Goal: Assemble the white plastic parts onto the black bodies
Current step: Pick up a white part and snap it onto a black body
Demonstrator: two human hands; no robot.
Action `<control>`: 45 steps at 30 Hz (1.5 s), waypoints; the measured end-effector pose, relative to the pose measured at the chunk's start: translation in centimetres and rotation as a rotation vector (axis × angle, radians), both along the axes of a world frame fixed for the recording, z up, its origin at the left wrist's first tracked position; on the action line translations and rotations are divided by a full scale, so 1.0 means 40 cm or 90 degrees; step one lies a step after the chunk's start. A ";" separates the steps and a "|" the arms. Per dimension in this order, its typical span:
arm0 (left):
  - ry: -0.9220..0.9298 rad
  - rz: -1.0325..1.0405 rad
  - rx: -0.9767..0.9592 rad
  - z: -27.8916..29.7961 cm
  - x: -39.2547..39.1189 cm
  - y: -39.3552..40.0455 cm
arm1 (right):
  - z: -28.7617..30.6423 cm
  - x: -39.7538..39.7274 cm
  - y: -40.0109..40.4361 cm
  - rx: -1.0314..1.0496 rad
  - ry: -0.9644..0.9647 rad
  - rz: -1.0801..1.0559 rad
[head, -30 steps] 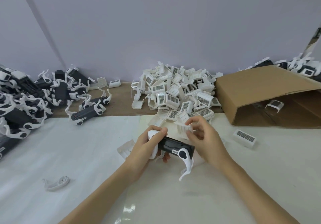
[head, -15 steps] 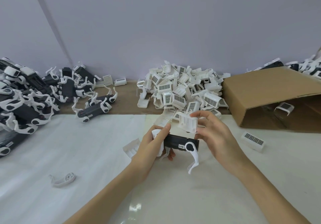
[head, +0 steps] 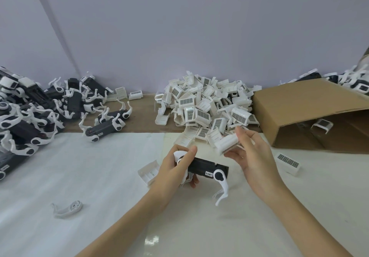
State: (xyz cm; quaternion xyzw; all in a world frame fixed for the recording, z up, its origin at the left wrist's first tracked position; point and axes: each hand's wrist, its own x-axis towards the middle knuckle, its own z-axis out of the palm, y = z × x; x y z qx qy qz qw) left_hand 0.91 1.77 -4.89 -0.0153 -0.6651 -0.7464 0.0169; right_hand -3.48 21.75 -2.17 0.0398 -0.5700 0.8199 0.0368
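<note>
The left hand [head: 171,169] gripped the black body [head: 203,168] by its left end, long axis running left to right, just above the table [head: 99,177]; the right hand [head: 251,153] pinched a white part [head: 227,143] just up and right of it, not touching yet. So the right hand was nearer for seating it, probably.

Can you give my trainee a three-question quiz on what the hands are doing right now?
1. True or false: the left hand grips the black body.
2. What does the right hand hold? A) a loose curved arm B) a white plastic part C) nothing
3. Fill in: the pile of white parts lies left of the cardboard ____.

Key: 1 true. 2 B, the white plastic part, held above the body and not yet fitted. 3 box.
</note>
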 end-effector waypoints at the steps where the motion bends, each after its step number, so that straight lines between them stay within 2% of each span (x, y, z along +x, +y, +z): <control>1: 0.005 0.004 0.000 0.001 0.002 0.002 | -0.004 -0.001 0.004 0.024 -0.005 -0.008; 4: 0.038 0.018 -0.007 0.002 0.009 0.009 | -0.016 0.003 0.007 0.191 0.030 -0.005; 6: 0.071 0.025 -0.026 0.003 0.014 0.012 | -0.013 0.006 0.004 0.239 0.054 -0.006; 12: 0.174 0.069 -0.122 -0.004 0.029 0.027 | -0.005 0.005 0.020 0.230 0.053 -0.016; 17: 0.191 0.137 -0.157 0.001 0.018 0.018 | 0.018 0.003 0.050 0.117 -0.050 0.198; 20: 0.188 0.136 -0.154 0.002 0.012 0.009 | 0.019 0.002 0.064 0.182 -0.021 0.247; 29: 0.216 0.126 -0.200 0.009 0.023 0.019 | 0.028 0.027 0.025 0.407 0.132 0.178; 33: 0.170 0.125 -0.158 0.016 0.017 0.024 | 0.013 0.037 0.010 0.534 0.204 0.127; 37: 0.151 0.138 -0.128 0.019 0.007 0.018 | -0.009 0.051 -0.017 0.560 0.292 0.138; 41: 0.157 0.143 -0.106 0.011 -0.002 0.011 | -0.025 0.054 -0.029 0.701 0.363 0.088; 43: 0.186 0.129 -0.130 0.006 -0.005 0.006 | -0.030 0.054 -0.034 0.715 0.396 0.045; 45: 0.220 0.091 -0.214 -0.003 -0.008 -0.010 | -0.031 0.054 -0.034 0.706 0.399 0.018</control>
